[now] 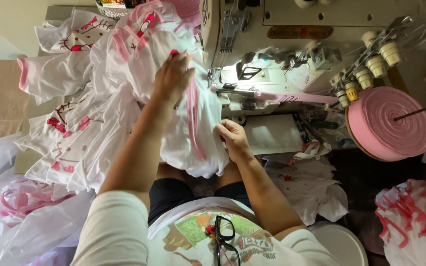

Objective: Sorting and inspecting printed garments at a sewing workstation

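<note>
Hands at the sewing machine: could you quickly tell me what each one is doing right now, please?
Left hand: closed, gripping the white garment near its pink trim.
Right hand: closed, pinching the same garment's edge.

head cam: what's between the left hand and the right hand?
In the head view, the white garment with pink trim spans the stretch. The left hand grips it high, the right hand pinches its edge by the sewing machine.

Sewing table (30,160) under a garment heap

White-and-pink shirts (75,133) cover its left end; the sewing machine (282,74) stands at its far edge.
</note>
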